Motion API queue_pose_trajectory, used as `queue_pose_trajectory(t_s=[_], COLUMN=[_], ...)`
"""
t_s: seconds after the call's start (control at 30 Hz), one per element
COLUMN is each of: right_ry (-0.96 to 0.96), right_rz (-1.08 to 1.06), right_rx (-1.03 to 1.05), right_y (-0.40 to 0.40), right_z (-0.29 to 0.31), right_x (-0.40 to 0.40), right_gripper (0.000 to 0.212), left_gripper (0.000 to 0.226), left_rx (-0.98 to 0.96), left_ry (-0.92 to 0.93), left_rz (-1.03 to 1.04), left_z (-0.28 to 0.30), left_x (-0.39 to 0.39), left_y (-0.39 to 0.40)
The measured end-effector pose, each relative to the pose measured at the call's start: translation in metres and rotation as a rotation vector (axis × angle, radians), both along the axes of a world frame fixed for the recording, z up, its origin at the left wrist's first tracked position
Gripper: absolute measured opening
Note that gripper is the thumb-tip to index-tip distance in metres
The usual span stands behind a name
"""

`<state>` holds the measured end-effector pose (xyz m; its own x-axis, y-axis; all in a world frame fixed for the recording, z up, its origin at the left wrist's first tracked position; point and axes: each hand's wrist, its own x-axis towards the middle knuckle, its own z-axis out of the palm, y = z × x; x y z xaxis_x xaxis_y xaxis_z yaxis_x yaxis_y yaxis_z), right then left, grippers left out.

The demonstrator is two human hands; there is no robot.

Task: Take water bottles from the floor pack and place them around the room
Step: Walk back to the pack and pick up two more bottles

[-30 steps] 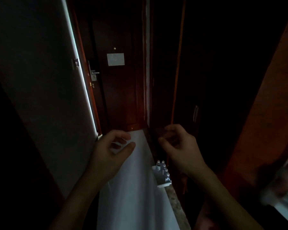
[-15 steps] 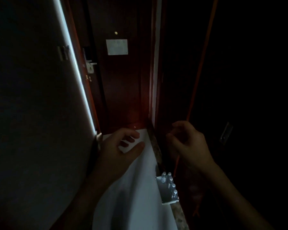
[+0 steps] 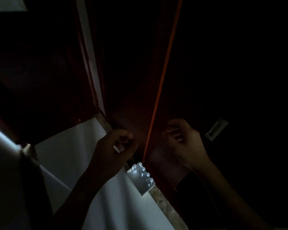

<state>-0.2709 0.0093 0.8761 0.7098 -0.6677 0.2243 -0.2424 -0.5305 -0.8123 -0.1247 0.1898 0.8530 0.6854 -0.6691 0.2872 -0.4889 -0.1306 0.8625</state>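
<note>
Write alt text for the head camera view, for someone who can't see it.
Two bare hands, left and right, hover loosely curled and empty in a dim, narrow hallway. Below them an open pack of water bottles sits on the pale floor against dark wooden doors.

I can read no text, label or number anywhere here; the scene is too dark.

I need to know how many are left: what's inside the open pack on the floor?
Inside the pack stand water bottles, about six caps showing. The left hand hides its far end, so an exact count isn't possible.
</note>
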Motion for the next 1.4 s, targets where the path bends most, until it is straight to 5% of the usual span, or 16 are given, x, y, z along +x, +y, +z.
queue_pose_trajectory(t_s=[0.27, 0.6, 0.83, 1.03, 1.23, 1.4], right_ry=[0.068, 0.191, 0.311, 0.378, 0.456, 0.543], right_rz=[-0.177, -0.379, -0.533, -0.696, -0.868, -0.842], right_rx=[0.181, 0.394, 0.510, 0.560, 0.654, 0.609], right_y=[-0.052, -0.099, -0.095, -0.101, -0.104, -0.119], right_z=[-0.100, -0.322, -0.473, -0.632, -0.823, -0.941], right_x=[0.052, 0.118, 0.125, 0.123, 0.127, 0.116], right_gripper=[0.024, 0.033, 0.036, 0.032, 0.076, 0.090], left_gripper=[0.022, 0.033, 0.040, 0.044, 0.074, 0.095], left_rx=[0.118, 0.312, 0.363, 0.449, 0.628, 0.717], left_ry=[0.151, 0.276, 0.401, 0.320, 0.107, 0.154], left_rz=[-0.056, -0.066, -0.211, -0.273, -0.306, -0.379], left_z=[-0.091, -0.280, -0.454, -0.641, -0.850, -0.970], left_x=[0.074, 0.155, 0.186, 0.211, 0.235, 0.244], left_y=[-0.077, -0.134, -0.169, -0.199, -0.232, -0.252])
